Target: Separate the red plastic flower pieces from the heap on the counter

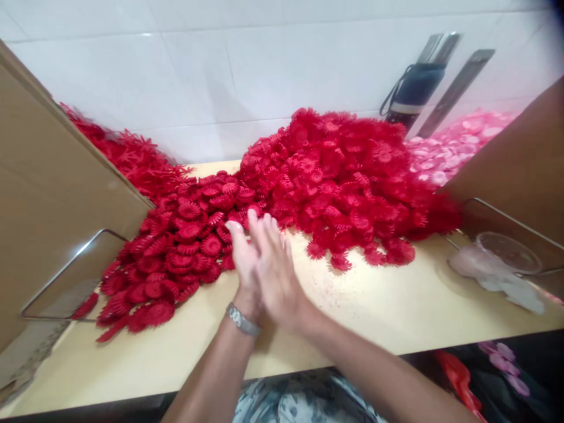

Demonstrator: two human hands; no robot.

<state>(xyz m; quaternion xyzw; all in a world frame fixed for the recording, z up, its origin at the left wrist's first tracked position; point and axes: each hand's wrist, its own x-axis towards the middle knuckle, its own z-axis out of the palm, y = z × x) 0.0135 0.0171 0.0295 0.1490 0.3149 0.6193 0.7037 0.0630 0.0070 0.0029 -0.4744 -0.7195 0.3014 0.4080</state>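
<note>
My left hand [245,258] and my right hand [278,273] meet palm to palm over the table, in front of the red heaps. The fingers of both are stretched out, pointing away from me, and the left thumb stands up. Whether anything lies between the palms is hidden. Just past my fingertips, a pile of red, round, fringed flower pieces [189,247] spreads to the left. A taller heap of similar red fringed pieces [335,170] rises to the right. A metal-banded watch [242,320] is on my left wrist.
Cardboard panels [57,194] and wire bookends [66,273] flank the pale table [211,364]. Thin red star-shaped pieces [136,155] lie back left; pink pieces [449,150] lie back right. A dark flask [416,88] and a metal ruler [458,91] lean near the tiled wall. A clear plastic tub [506,252] sits right.
</note>
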